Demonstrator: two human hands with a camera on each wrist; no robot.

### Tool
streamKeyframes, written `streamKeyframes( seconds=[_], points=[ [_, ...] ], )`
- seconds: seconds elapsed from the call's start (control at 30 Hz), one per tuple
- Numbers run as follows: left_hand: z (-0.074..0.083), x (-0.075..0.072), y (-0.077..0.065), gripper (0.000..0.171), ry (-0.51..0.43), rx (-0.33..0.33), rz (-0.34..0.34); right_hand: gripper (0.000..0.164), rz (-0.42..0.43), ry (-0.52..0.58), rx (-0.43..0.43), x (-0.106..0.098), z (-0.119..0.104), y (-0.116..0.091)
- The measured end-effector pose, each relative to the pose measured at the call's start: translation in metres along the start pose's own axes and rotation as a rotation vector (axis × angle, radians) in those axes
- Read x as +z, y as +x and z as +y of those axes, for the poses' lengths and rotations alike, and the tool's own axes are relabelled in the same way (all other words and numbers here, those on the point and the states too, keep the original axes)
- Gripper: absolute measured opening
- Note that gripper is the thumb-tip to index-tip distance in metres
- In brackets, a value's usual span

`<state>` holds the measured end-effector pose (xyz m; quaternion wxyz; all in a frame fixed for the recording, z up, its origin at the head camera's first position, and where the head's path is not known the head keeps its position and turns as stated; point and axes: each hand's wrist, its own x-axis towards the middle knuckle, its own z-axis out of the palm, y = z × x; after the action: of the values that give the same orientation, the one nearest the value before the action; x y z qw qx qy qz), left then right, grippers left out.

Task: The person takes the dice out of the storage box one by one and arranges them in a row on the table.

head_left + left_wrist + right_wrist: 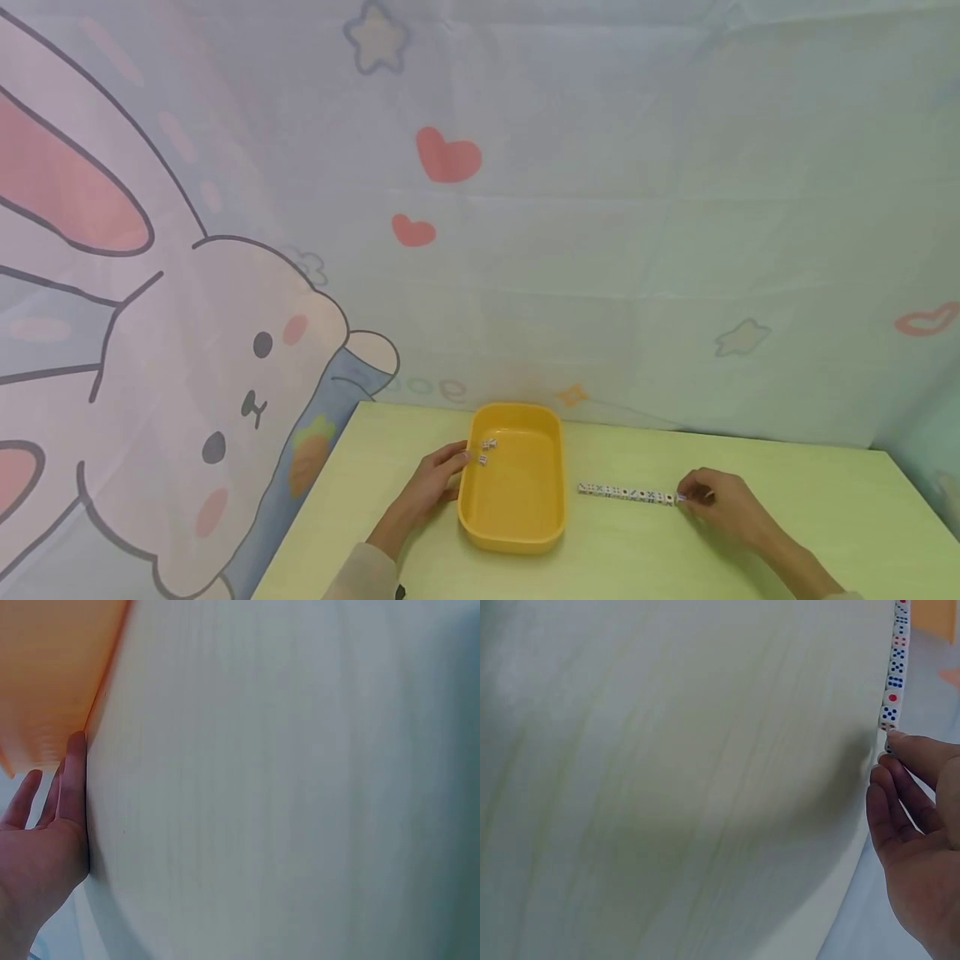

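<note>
A yellow plastic tray point(512, 500) stands on the table, with a few small white dice point(483, 459) in its far left part. My left hand point(433, 482) rests against the tray's left side; in the left wrist view its fingers point(73, 784) extend fairly straight along the orange-looking wall. To the right of the tray runs a straight row of white dice point(624, 492) with coloured pips, set side by side. At the row's right end my right hand point(723, 502) pinches a die point(681, 497) between thumb and fingertips, right beside the last one. Fingertips partly hide that die.
The light yellow-green table point(810, 483) extends to both sides of the tray and row. Behind it hangs a pale cloth backdrop point(600, 208) printed with a rabbit, hearts and stars. A small dark object point(401, 592) shows near the left sleeve.
</note>
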<state>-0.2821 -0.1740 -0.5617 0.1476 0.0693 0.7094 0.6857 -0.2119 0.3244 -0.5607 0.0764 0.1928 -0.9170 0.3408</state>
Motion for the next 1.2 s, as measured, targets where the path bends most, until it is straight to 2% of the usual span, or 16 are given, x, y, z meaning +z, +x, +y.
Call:
streamKeyframes(
  seconds=[0.27, 0.43, 0.6, 0.73, 0.83, 0.97, 1.2],
  points=[
    [0.002, 0.001, -0.001, 0.058, -0.005, 0.007, 0.009, 0.017, 0.026, -0.001, -0.022, 0.009, 0.003, 0.000],
    [0.004, 0.001, 0.000, 0.058, -0.003, 0.009, 0.013, 0.016, 0.027, 0.001, 0.001, 0.011, 0.004, 0.000],
    [0.003, 0.000, 0.000, 0.059, 0.000, 0.008, 0.013, 0.014, 0.000, 0.021, 0.020, 0.010, 0.005, -0.001],
    [0.003, 0.001, -0.001, 0.059, 0.004, 0.011, 0.011, 0.022, -0.039, 0.052, 0.028, 0.005, 0.003, -0.001],
    [0.003, 0.000, -0.001, 0.058, 0.006, 0.013, 0.017, 0.028, -0.030, 0.086, 0.053, 0.003, -0.004, 0.004],
    [0.003, 0.000, -0.001, 0.058, -0.001, 0.011, 0.018, 0.031, 0.027, 0.145, 0.069, 0.006, -0.019, 0.015],
    [0.002, 0.001, -0.001, 0.058, -0.020, 0.006, 0.014, 0.029, 0.093, 0.175, -0.004, 0.024, -0.050, 0.039]
  ],
)
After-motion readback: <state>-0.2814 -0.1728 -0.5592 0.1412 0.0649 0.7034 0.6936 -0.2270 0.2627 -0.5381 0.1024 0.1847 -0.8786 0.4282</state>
